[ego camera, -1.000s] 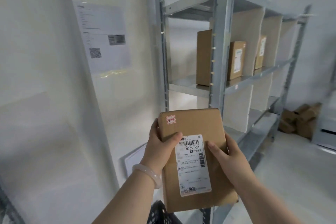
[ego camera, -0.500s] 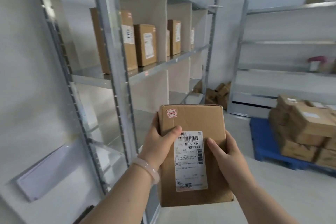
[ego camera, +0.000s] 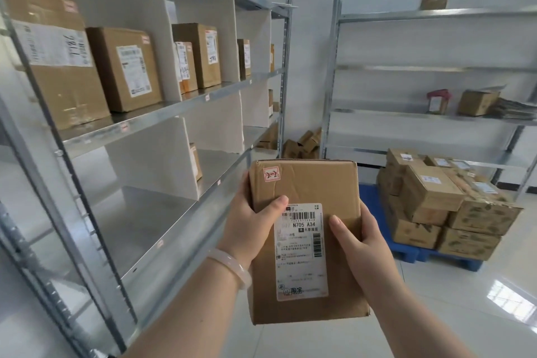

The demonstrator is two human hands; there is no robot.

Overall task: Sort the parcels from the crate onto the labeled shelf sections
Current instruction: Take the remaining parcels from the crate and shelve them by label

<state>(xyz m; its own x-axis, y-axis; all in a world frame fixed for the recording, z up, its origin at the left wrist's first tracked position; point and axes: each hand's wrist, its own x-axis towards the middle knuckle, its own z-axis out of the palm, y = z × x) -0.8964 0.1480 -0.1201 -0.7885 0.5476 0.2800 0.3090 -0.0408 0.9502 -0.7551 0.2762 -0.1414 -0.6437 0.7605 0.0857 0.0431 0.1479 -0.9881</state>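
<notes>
I hold a flat brown cardboard parcel (ego camera: 308,189) upright in front of me, with a white shipping label reading N705 A34 and a small red sticker at its top left. My left hand (ego camera: 250,227) grips its left edge, thumb on the front. My right hand (ego camera: 360,241) grips its right edge, thumb near the label. The metal shelf unit (ego camera: 174,107) with white dividers stands to my left; its upper level carries several brown parcels (ego camera: 125,67). The crate is out of view.
A second metal shelf unit (ego camera: 436,70) lines the far wall with a few boxes on it. A blue pallet (ego camera: 406,253) stacked with cartons (ego camera: 430,192) sits on the floor at right. Loose boxes (ego camera: 302,142) lie in the far corner.
My view has swung right, from the wall and shelf end to along the shelf front and the far room. The parcel stays in both hands at the same height.
</notes>
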